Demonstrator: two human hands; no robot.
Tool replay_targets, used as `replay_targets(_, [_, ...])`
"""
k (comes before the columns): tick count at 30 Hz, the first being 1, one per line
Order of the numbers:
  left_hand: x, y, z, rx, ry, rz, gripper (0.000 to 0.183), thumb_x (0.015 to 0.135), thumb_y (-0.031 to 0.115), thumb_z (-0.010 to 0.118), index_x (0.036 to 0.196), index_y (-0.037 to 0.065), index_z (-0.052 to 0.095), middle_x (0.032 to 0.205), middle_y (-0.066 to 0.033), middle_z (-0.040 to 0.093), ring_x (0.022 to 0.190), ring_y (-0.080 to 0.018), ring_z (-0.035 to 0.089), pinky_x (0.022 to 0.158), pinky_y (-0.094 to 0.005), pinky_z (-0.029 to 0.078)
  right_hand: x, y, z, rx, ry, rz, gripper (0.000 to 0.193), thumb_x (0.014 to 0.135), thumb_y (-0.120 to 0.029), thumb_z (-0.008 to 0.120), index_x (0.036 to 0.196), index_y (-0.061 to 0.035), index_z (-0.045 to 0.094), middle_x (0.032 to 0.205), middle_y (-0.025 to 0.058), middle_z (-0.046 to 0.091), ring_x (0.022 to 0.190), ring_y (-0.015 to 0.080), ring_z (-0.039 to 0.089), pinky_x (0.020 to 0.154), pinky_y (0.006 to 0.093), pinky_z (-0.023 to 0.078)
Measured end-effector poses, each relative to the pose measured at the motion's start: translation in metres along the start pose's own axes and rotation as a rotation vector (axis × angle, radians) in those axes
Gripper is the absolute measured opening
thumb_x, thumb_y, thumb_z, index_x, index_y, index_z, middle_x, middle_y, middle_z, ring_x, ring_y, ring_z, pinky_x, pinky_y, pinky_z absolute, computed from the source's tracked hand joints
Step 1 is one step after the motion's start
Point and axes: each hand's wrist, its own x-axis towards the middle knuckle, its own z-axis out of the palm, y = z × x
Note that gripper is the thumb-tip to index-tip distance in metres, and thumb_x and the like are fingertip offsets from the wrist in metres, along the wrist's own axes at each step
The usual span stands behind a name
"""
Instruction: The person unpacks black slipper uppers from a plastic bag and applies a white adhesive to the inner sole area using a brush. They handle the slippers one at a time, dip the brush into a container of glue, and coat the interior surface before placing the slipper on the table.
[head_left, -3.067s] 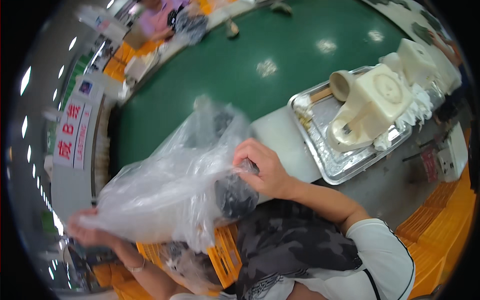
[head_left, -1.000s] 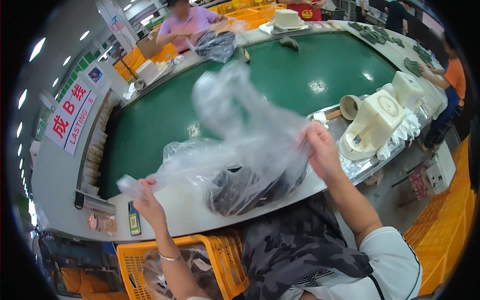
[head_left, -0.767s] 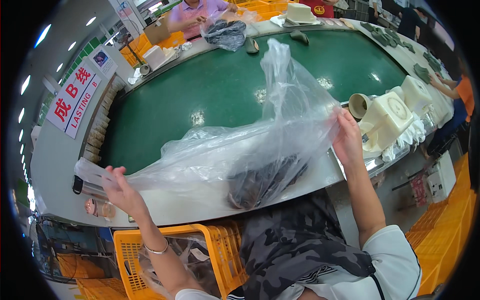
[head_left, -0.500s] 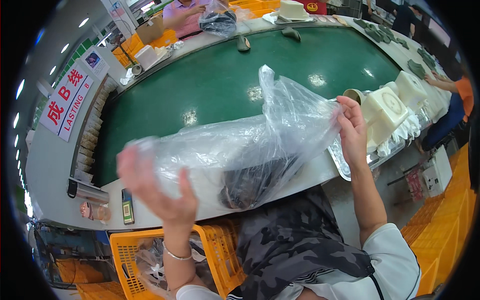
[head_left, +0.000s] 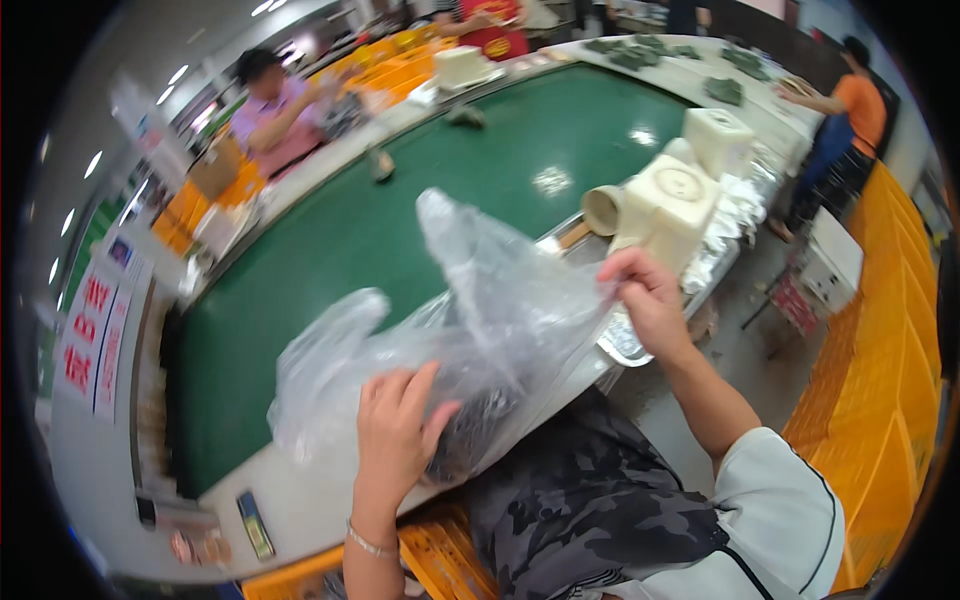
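A large clear plastic bag [head_left: 480, 270] lies crumpled over the near edge of the work surface, with dark items showing dimly through its lower part. My right hand [head_left: 645, 295] pinches the bag's right edge between thumb and fingers. Against the bag's near side, my left hand [head_left: 398, 415] has its thumb apart from the fingers and seems to rest on the plastic rather than grip it. What exactly the dark contents are is blurred by the film.
A green conveyor belt [head_left: 300, 320] runs beyond the bag. White box-shaped containers [head_left: 670, 205] and a cup [head_left: 601, 210] stand on a metal tray to the right. A phone [head_left: 255, 525] lies at the left front; an orange crate [head_left: 450, 555] sits below. Co-workers stand across and at far right.
My left hand has moved right and inward from the bag's left end, which now lies loose. My right hand keeps its pinch. The whole view has turned to the right.
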Motion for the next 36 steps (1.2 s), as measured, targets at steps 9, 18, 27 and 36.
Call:
replay_targets(9, [-0.016,0.037,0.011,-0.491,-0.201,-0.028,0.034,0.076,-0.001,0.062,0.109,0.001,0.056,0.077,-0.0105,0.063,0.057,-0.0256,0.059,0.053,-0.0322,0.046,0.004,-0.003,-0.003,-0.831,-0.137,-0.383,0.020,0.072,0.000,0.053,0.091,-0.0029,0.059,0.106,0.0121,0.054,0.092,0.0270,0.056,0.076,0.0397,0.048])
replay_targets(18, [-0.015,0.072,0.016,-0.367,-0.464,0.291,0.031,0.075,-0.001,0.058,0.106,0.004,0.060,0.076,-0.0147,0.063,0.066,-0.0322,0.061,0.056,-0.0363,0.047,-0.017,-0.018,0.079,-0.707,-1.154,-0.515,0.018,0.070,-0.014,0.062,0.080,-0.0011,0.054,0.085,0.0147,0.059,0.072,0.0298,0.062,0.059,0.0389,0.048])
replay_targets(27, [-0.111,0.037,0.011,-0.414,-0.688,-0.039,0.050,0.081,0.007,0.059,0.129,0.004,0.044,0.100,-0.0207,0.060,0.087,-0.0343,0.060,0.075,-0.0385,0.048,0.003,0.022,0.036,-1.186,-1.036,-0.292,0.054,0.064,-0.019,0.073,0.109,-0.0060,0.046,0.104,0.0188,0.051,0.069,0.0322,0.063,0.054,0.0411,0.048])
replay_targets(36, [-0.119,0.048,0.015,-0.538,-0.616,-0.353,0.034,0.081,0.000,0.051,0.114,0.006,0.050,0.094,-0.0165,0.062,0.087,-0.0342,0.061,0.072,-0.0390,0.049,0.003,-0.016,0.032,-0.751,-0.748,-0.487,0.028,0.072,-0.013,0.066,0.096,-0.0034,0.056,0.094,0.0116,0.061,0.075,0.0261,0.062,0.057,0.0352,0.049])
